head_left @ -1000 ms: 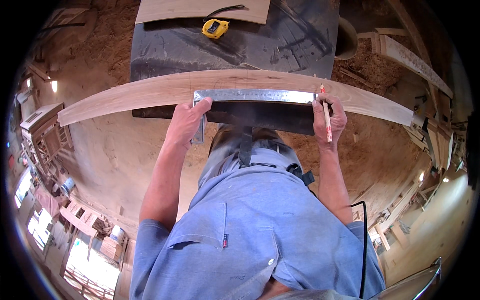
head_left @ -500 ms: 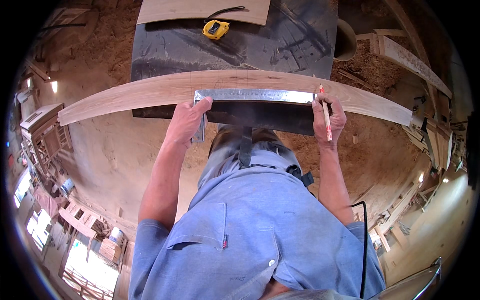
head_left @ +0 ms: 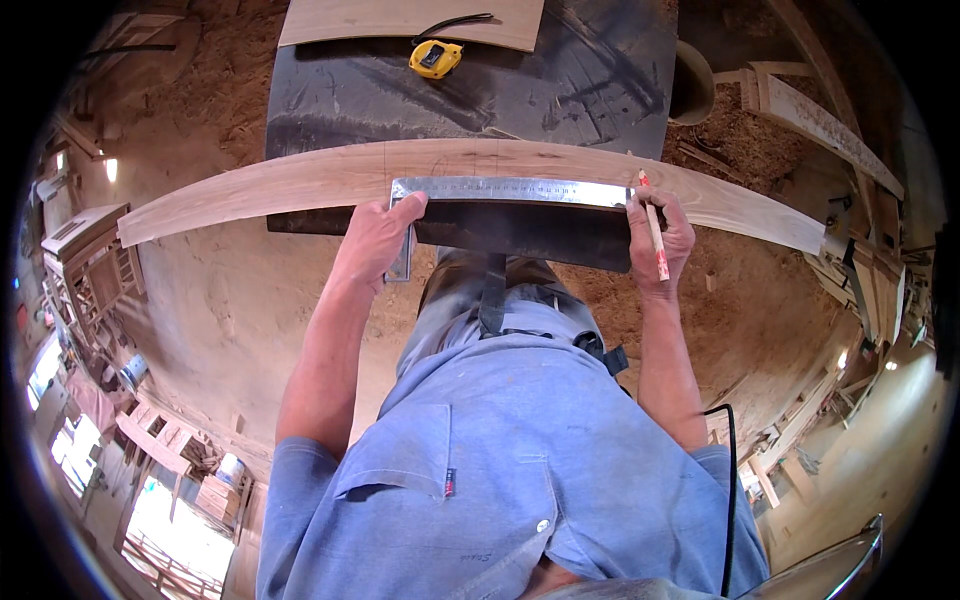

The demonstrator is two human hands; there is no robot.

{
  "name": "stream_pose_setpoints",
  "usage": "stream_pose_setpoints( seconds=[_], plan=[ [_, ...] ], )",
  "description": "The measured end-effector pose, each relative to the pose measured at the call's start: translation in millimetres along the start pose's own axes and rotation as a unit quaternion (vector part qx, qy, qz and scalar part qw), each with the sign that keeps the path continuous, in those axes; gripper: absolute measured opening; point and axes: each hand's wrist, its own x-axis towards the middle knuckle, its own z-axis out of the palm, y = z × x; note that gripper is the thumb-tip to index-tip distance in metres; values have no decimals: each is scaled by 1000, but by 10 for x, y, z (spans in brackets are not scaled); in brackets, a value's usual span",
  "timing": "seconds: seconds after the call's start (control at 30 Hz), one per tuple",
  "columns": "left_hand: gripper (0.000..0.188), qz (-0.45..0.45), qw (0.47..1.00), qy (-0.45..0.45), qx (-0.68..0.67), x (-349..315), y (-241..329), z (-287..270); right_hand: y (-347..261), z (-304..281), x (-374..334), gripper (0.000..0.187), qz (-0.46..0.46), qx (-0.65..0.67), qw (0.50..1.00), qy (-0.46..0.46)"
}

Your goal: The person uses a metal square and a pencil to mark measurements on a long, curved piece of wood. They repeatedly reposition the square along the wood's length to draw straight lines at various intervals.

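Note:
A long pale wooden board (head_left: 270, 190), bowed in this view, lies across the near edge of the dark table. Along its near side runs a steel square (head_left: 510, 190) with a graduated blade. My left hand (head_left: 376, 242) is closed on the square's left corner, thumb on top, and the short leg points down toward me beside the fingers. At the blade's right end, my right hand (head_left: 677, 238) pinches the tip with thumb and finger. That same hand also holds a red-and-white pencil (head_left: 657, 240), its sharpened end pointing away from me. Faint pencil lines cross the board.
On the dark tabletop (head_left: 590, 85) lies a yellow tape measure (head_left: 435, 59), near a flat wooden panel (head_left: 410, 22) at the far edge. Sawdust (head_left: 745, 165) and planks (head_left: 820, 120) cover the floor at right. Wooden frames (head_left: 95, 260) stand at left.

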Motion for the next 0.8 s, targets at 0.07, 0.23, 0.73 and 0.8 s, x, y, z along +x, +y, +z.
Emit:
stream_pose_setpoints(
  seconds=[0.07,0.23,0.73,0.8],
  plan=[
    [46,2,1000,4,7,-5,11,9,-37,-16,21,13,28,4,1000,3],
    [41,26,1000,-4,-4,-15,22,50,-255,-64,173,13,67,93,993,4],
    [43,24,1000,3,11,78,-59,10,-385,245,450,17,153,143,965,-157],
    [43,23,1000,1,9,80,-63,8,-374,281,463,17,174,160,957,-166]
  ],
)
